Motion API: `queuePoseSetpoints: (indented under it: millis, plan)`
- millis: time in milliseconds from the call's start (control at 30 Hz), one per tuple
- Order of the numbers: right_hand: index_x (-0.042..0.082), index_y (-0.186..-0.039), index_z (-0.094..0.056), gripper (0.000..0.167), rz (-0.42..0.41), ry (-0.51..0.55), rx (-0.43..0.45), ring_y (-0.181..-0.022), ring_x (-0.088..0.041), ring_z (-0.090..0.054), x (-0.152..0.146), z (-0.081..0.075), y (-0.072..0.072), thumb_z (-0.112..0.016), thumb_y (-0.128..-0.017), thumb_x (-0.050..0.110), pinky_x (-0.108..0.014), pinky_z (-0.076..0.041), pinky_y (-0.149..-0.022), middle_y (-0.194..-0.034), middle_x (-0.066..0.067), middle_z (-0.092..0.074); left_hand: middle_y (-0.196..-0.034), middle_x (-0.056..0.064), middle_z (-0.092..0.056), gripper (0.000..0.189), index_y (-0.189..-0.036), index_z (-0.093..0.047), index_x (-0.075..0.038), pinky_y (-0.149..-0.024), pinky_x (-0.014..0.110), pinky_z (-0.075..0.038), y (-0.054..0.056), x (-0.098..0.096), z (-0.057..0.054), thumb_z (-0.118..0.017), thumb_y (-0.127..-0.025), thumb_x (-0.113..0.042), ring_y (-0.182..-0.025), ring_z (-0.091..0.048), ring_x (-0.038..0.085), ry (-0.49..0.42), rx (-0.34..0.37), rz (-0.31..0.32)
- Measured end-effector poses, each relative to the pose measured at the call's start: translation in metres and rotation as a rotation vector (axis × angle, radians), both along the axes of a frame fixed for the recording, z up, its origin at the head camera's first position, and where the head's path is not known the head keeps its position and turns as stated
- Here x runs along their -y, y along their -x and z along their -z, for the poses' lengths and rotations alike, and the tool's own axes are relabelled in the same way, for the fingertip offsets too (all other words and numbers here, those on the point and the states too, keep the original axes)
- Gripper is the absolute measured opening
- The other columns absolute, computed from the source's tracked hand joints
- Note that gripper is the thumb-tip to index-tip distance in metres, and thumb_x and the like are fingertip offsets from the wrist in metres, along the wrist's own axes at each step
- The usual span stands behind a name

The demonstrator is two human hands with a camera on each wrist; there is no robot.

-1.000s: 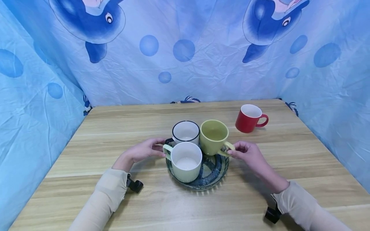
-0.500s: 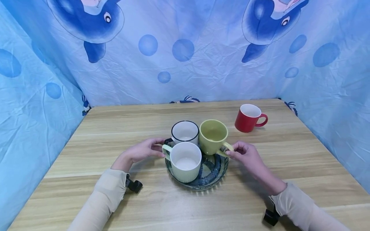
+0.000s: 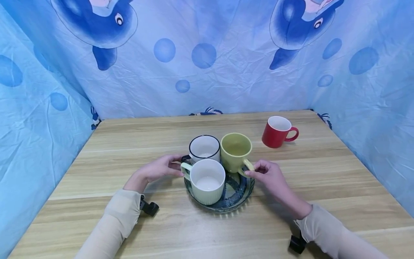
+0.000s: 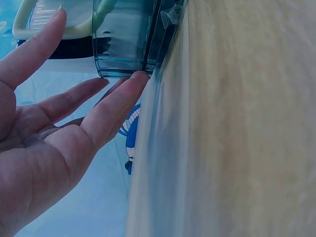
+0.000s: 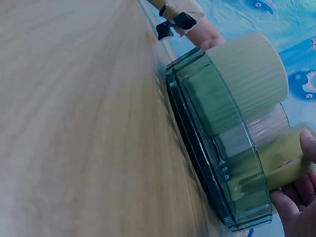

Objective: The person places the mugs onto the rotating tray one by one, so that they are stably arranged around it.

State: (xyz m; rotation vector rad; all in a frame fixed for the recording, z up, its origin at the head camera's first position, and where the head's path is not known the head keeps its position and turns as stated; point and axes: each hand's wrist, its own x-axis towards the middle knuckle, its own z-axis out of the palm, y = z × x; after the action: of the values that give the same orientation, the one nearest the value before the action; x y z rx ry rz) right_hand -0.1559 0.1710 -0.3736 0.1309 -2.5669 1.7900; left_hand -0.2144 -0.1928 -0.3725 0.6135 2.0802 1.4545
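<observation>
A clear glass dish holds three mugs. My right hand pinches the handle of the yellow-green mug, which stands at the back right of the dish. In front of it, at the left, is a ribbed pale mug with a light green handle. A white mug with a black rim sits behind that one. My left hand is at the dish's left side, fingers extended. In the left wrist view its fingertips touch the dish's wall, with the thumb raised near the pale handle.
A red mug with a white inside stands at the back right of the wooden table, its handle pointing right. A blue curtain with whale pictures hangs behind the table and along both sides.
My right hand has shifted left with the yellow-green mug, and its handle has swung toward the front. My left hand stays at the dish. The whole view drifts slightly.
</observation>
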Motion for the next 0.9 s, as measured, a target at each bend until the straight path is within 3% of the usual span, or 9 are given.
queuePoseSetpoints:
  millis: [500,900]
  plan:
    - [-0.005,-0.093,-0.063,0.028,-0.071,-0.052,0.057,-0.068,-0.010,-0.049,-0.005,-0.007,0.012,-0.077,-0.083,0.017,-0.019,-0.043,-0.060,-0.073,0.005,-0.062,-0.143,0.030,-0.043,0.086,-0.146,-0.027,0.012,-0.104,0.038,-0.050,-0.002,-0.002,-0.002,-0.077,-0.078,-0.008,-0.124,-0.054,0.040,0.055,-0.002,-0.009]
    - [-0.007,-0.092,-0.063,0.025,-0.136,-0.047,0.046,-0.067,-0.007,-0.052,-0.008,-0.008,0.019,-0.076,-0.082,0.012,-0.018,-0.045,-0.060,-0.078,0.006,-0.070,-0.134,0.029,-0.050,0.077,-0.143,-0.031,0.014,-0.095,0.026,-0.054,-0.003,-0.003,-0.002,-0.074,-0.083,-0.008,-0.115,-0.061,0.029,0.043,-0.037,0.023]
